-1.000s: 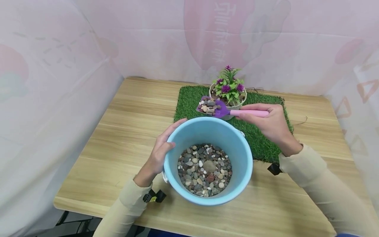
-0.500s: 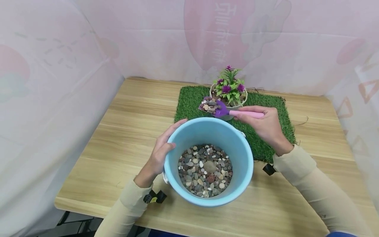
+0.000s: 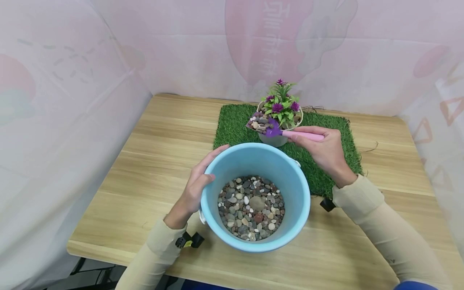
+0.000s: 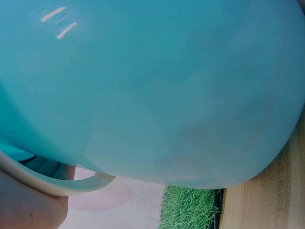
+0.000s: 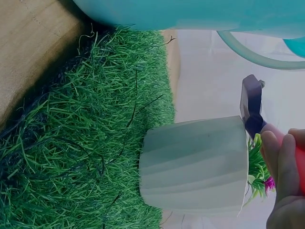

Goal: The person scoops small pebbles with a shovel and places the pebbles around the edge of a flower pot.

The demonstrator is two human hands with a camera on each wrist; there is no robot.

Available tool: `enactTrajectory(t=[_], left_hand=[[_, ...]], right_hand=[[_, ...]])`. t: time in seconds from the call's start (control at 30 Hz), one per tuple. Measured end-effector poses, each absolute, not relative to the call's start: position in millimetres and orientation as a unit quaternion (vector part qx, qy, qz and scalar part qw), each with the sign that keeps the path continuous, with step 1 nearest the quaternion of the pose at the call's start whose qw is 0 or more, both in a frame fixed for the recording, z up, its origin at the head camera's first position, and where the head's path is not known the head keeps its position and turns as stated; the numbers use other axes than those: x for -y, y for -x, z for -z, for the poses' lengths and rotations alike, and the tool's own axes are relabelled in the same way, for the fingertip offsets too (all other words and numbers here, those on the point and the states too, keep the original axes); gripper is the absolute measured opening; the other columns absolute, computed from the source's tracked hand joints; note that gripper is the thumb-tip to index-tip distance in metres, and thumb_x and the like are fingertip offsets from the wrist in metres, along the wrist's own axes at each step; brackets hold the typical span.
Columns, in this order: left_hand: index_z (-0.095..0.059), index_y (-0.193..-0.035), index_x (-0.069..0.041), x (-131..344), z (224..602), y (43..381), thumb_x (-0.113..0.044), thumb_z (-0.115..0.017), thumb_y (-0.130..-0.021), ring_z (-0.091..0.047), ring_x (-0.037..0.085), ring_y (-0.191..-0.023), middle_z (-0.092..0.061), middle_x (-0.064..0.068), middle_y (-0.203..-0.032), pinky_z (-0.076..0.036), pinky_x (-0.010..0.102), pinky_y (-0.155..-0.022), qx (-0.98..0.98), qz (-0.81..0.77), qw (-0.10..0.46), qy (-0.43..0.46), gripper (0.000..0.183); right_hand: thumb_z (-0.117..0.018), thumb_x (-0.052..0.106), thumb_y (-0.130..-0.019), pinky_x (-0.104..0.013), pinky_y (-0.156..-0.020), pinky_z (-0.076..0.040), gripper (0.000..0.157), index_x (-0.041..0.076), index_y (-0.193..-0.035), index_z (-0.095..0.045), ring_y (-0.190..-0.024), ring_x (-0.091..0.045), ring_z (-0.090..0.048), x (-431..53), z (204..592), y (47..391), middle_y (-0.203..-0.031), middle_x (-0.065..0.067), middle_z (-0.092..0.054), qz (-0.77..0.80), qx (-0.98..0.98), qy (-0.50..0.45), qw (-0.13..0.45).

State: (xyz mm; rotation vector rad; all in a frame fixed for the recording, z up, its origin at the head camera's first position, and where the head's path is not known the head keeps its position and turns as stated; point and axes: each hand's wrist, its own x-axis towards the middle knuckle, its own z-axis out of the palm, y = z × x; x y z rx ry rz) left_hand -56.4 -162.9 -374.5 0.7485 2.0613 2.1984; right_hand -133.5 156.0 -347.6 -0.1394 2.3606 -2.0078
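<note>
My left hand (image 3: 195, 185) grips the left side of a light blue bucket (image 3: 253, 161), thumb over the rim and fingers on the outer wall. Many mixed pebbles (image 3: 250, 213) cover the bucket's bottom. Between thumb and fingers, my right hand (image 3: 324, 151) holds the pink handle of a small shovel (image 3: 274, 129), whose purple blade bears a heap of pebbles (image 3: 259, 122). That blade lies at the near left rim of a pale flower pot (image 5: 195, 167); the right wrist view shows it right beside the rim. Purple flowers with green leaves (image 3: 282, 100) stand in the pot.
Under the pot lies a green artificial grass mat (image 3: 233, 121), partly hidden by the bucket. The wooden table (image 3: 145, 173) reaches back to a pale printed cloth (image 3: 188, 60). The bucket's light handle (image 4: 86, 185) hangs at its side.
The loaded shovel has moved right and slightly away from me, from in front of the pot to its rim. My left hand and the bucket have stayed put.
</note>
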Motion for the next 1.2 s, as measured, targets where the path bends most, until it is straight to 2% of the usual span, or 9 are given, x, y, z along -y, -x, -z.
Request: enactTrajectory(t=[0.43,0.83,1.2], left_hand=[[-0.031,-0.150,-0.003,163.5,376.2,56.8,-0.002,-0.030,-0.083,-0.046,0.046,-0.130,-0.041,0.018,-0.149,-0.047,0.067,-0.097,-0.662,-0.710,0.022,-0.239,0.067],[-0.032,-0.150,-0.003,163.7,377.7,55.7,-0.002,-0.030,-0.083,-0.047,0.047,-0.129,-0.043,0.018,-0.148,-0.047,0.068,-0.096,-0.661,-0.713,0.024,-0.232,0.067],[-0.033,-0.149,-0.004,164.5,377.6,56.3,-0.003,-0.030,-0.083,-0.047,0.045,-0.131,-0.043,0.017,-0.148,-0.047,0.067,-0.097,-0.662,-0.712,0.019,-0.234,0.066]], right_hand=[[-0.077,0.017,-0.080,-0.029,-0.083,-0.061,0.046,-0.006,-0.118,-0.065,-0.092,-0.021,-0.074,-156.5,349.3,138.3,-0.105,-0.013,-0.074,0.689,-0.724,0.036,0.019],[-0.078,0.019,-0.079,-0.027,-0.081,-0.061,0.051,-0.006,-0.121,-0.063,-0.089,-0.019,-0.074,-158.7,353.9,139.6,-0.103,-0.012,-0.074,0.709,-0.705,-0.012,0.029],[-0.077,0.008,-0.078,-0.033,-0.085,-0.059,0.053,-0.013,-0.123,-0.058,-0.094,-0.029,-0.073,-164.0,362.3,147.7,-0.106,-0.019,-0.072,0.777,-0.627,-0.027,0.042]])
